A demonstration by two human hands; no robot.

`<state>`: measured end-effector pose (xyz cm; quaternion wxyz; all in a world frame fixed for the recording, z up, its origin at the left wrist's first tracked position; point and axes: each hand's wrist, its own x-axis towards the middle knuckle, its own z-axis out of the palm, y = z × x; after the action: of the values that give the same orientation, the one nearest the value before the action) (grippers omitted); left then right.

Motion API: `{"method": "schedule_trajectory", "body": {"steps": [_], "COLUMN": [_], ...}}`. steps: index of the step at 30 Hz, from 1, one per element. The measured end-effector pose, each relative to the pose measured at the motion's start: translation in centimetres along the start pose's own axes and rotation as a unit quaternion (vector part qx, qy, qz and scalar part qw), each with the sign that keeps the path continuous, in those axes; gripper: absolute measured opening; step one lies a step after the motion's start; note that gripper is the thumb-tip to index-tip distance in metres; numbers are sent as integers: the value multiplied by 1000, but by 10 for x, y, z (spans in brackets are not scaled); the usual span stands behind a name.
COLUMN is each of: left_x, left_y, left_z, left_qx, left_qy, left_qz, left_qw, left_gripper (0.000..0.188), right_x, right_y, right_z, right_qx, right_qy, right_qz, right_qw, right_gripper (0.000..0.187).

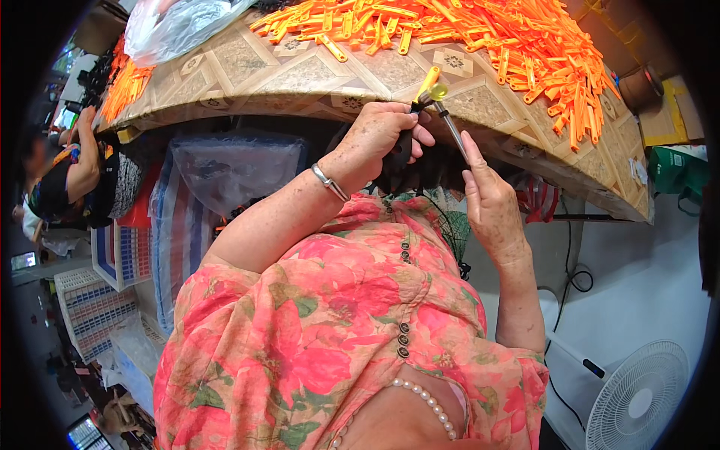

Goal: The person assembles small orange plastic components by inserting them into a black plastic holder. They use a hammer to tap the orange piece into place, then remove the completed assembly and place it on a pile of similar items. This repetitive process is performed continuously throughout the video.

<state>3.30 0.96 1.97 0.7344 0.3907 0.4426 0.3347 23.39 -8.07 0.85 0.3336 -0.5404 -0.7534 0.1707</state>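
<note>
- Fingers [396, 110] of the left hand [373, 139] are pinched narrow on a small orange piece [430, 77], with something black at its near end; whether that black part is joined to it, I cannot tell.
- Orange piece: it stands out past the fingertips, tilted, at the near edge of the patterned tabletop [247, 67].
- Right hand [491, 191] holds a hammer [453, 133] by its slim metal handle, the fingers lying long against it; the thumb is hidden.
- Hammer: its yellowish round end is just beside the orange piece; whether the two touch is unclear.
- Loose orange pieces [517, 37] lie heaped across the far and right parts of the tabletop, well apart from both hands.
- Clear plastic bag [180, 34] lies crumpled at the far left, near a second orange heap [127, 86].
- Silver bracelet [330, 182] circles the left wrist, above a pink floral blouse [330, 300].
- Striped bag [180, 225] stands below the tabletop on the left, near a co-worker's arm [85, 169].
- White fan [639, 403] stands at the lower right.
</note>
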Motion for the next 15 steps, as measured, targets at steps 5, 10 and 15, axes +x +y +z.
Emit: {"method": "schedule_trajectory", "body": {"steps": [5, 10, 15], "left_x": [-1, 1, 1], "left_y": [0, 0, -2], "left_z": [-1, 0, -1], "left_qx": [-2, 6, -8], "left_qy": [1, 2, 4], "left_qz": [10, 4, 9], "left_qw": [1000, 1000, 1000], "left_gripper": [22, 21, 22], "right_x": [8, 8, 13], "right_y": [-6, -8, -5], "right_z": [-6, -5, -7], "right_qx": [-21, -55, -50], "right_qy": [23, 8, -22], "right_qz": [-46, -44, -37], "right_qw": [998, 997, 998], "right_gripper": [60, 60, 59]}}
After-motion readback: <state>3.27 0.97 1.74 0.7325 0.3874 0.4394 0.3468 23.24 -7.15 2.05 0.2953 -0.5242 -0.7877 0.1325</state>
